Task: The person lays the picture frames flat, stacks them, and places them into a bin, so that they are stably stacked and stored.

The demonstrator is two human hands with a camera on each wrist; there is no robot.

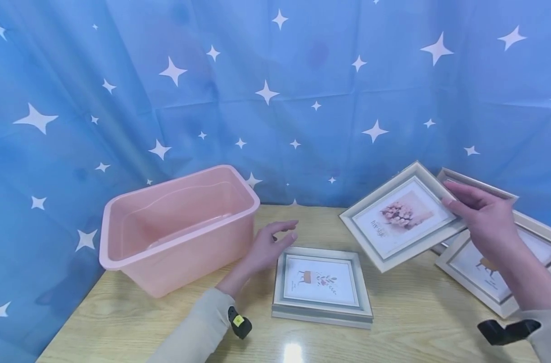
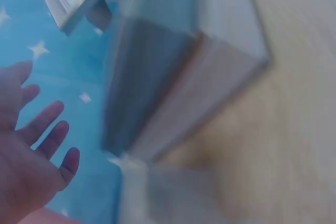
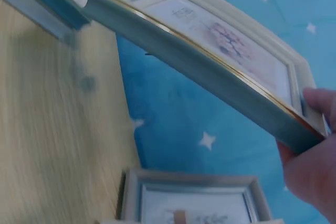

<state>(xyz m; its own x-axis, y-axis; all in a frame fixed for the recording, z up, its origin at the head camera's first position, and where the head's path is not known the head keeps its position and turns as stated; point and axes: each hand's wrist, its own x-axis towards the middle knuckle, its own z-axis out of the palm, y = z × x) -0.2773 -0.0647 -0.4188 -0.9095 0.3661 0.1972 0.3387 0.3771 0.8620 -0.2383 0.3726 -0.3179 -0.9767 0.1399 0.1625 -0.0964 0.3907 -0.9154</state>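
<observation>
My right hand (image 1: 491,222) pinches the right edge of a picture frame (image 1: 400,217) with a pink flower print, holding it tilted above the table. The right wrist view shows the thumb on the front of this picture frame (image 3: 210,61) and fingers behind it. My left hand (image 1: 268,244) hovers by the back left corner of a stack of picture frames (image 1: 321,282); the top one has a chair-and-flowers print. In the left wrist view the fingers (image 2: 44,124) are spread with nothing between them, and the nearby stack is blurred.
A pink plastic bin (image 1: 180,227) stands on the left of the wooden table (image 1: 280,338). More picture frames (image 1: 480,257) lie overlapping at the right, partly hidden by my right arm. A blue curtain (image 1: 275,101) with white stars hangs behind the table.
</observation>
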